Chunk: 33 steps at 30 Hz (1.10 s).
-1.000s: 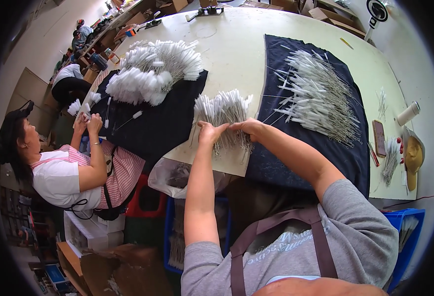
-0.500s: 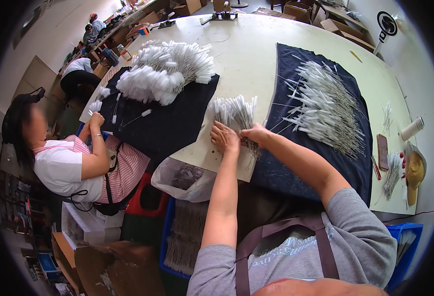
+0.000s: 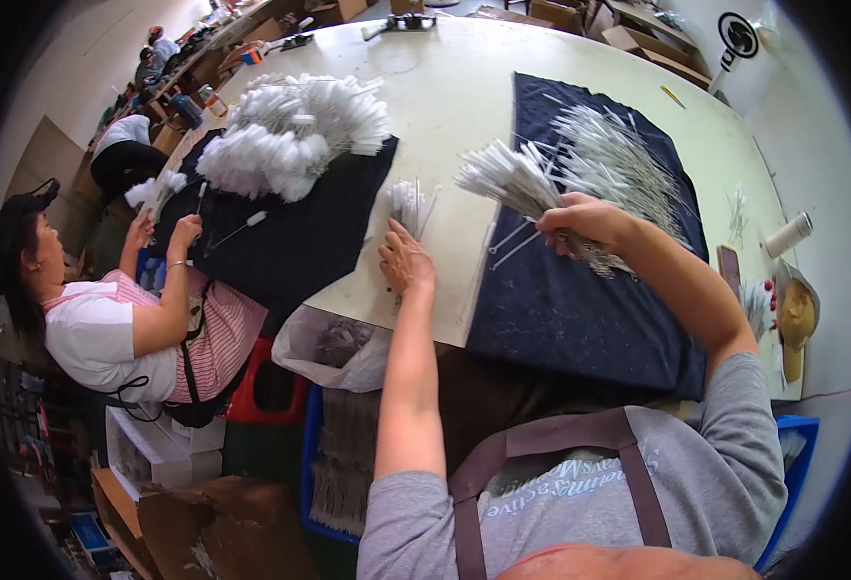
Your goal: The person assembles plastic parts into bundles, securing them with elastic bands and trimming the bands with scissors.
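My right hand (image 3: 585,224) is closed round a thick bundle of small wire brushes (image 3: 517,179), their white bristle ends pointing up and left, their wire stems trailing from the fist. It is over the right-hand dark cloth (image 3: 541,319). My left hand (image 3: 407,263) rests on the pale tabletop with its fingers apart, fingertips against the lower end of a smaller bunch of brushes (image 3: 408,203). The palm hides part of that bunch's stems. Beyond my right hand, a wide pile of brushes (image 3: 609,145) covers the cloth.
A big heap of white brushes (image 3: 300,130) lies on the left dark cloth (image 3: 338,203). A co-worker (image 3: 106,319) sits at the left, holding brushes. A plastic bag (image 3: 333,362) hangs at the near table edge. A phone (image 3: 728,266), white roll (image 3: 789,235) and cap (image 3: 797,314) lie right.
My right hand has moved up and right, carrying a bundle of brushes away from my left hand. The smaller bunch stays by my left hand. The whole view has shifted slightly.
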{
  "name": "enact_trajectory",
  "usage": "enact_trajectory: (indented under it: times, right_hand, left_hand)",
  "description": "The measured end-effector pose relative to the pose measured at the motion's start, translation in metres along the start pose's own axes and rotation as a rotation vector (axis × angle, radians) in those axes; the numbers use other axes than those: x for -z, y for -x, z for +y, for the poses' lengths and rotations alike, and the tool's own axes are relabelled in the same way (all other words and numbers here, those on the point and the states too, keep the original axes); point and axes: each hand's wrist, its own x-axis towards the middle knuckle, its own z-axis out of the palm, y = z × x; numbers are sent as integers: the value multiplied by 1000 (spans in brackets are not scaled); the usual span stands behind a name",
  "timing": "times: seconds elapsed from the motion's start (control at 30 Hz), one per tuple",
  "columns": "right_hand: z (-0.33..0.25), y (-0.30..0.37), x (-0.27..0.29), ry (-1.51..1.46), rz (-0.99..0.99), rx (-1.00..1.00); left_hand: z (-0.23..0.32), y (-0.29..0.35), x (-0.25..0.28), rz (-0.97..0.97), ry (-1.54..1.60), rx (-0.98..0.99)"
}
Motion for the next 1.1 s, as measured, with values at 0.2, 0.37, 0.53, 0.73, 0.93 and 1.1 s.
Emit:
enact_trajectory:
  times: [0.2,0.37,0.53,0.73,0.93,1.1]
  right_hand:
    - [29,76,10,-133,-10,34]
    - [62,79,-1,-244,-63,51]
    - [70,74,-15,-220,-129,29]
    - [92,71,-10,-205,-186,-21]
    - [58,79,-23,-84,-444,-55]
    - [-10,100,4,378,-439,37]
  left_hand:
    - [8,36,9,-162,119,-95]
    - [16,49,-3,-135,39,-196]
    - [-2,42,10,-232,34,-123]
    - [38,97,107,156,557,-861]
    - [77,119,105,188,936,-1154]
    - [75,106,131,247,1292,-933]
